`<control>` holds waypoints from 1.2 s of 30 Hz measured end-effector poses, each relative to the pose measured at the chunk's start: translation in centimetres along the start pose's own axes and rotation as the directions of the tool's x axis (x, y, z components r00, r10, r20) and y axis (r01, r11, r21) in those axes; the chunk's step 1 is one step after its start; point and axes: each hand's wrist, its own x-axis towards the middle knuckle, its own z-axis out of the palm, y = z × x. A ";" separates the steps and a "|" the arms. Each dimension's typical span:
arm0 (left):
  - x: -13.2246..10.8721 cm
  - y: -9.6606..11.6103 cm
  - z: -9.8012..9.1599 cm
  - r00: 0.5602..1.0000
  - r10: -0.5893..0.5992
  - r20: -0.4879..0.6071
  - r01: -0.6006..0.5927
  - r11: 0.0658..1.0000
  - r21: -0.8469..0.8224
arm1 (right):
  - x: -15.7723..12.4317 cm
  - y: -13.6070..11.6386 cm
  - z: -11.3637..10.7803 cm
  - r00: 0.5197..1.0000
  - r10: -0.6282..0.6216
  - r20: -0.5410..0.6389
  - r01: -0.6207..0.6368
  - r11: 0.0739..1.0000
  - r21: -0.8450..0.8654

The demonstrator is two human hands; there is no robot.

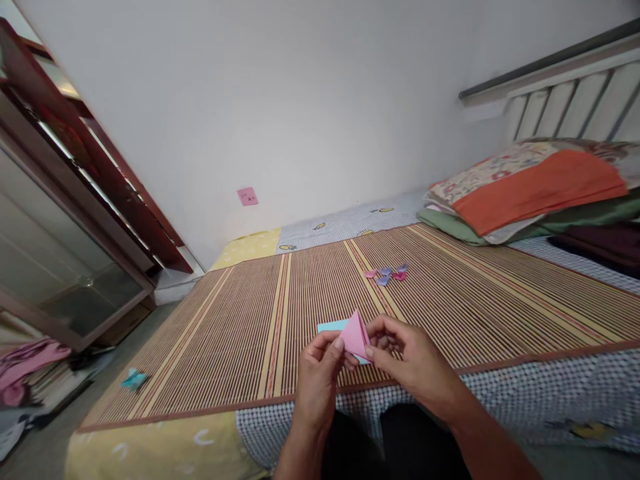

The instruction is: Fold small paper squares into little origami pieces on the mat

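A folded pink paper (355,335) is held up over the near edge of the striped bamboo mat (240,320). My left hand (320,377) pinches its left side with thumb and fingers. My right hand (407,357) pinches its right side. Under the pink paper a light blue paper sheet (330,326) lies on the mat. Farther back on the mat sit several small folded paper pieces (387,274) in pink and purple.
The mat covers a bed with a checked sheet (540,393). Pillows and folded bedding (530,190) are stacked at the right by the headboard. A small teal paper piece (134,379) lies at the mat's left corner. A glass-fronted cabinet (60,253) stands left. A pink note (247,196) sticks on the wall.
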 end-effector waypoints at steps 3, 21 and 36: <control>0.0 -0.1 -0.1 1.000 0.027 -0.011 -0.026 0.999 0.046 | 0.1 0.0 0.0 0.999 -0.031 -0.038 0.030 0.999 -0.024; -0.5 0.4 0.3 0.988 -0.093 0.124 0.071 0.982 0.174 | 0.7 1.2 -1.2 0.997 0.068 0.027 -0.073 0.965 0.252; -0.4 -0.1 1.3 0.995 0.065 -0.073 -0.052 0.985 0.165 | 0.3 1.2 1.2 0.954 -0.244 -0.176 0.179 0.930 -0.320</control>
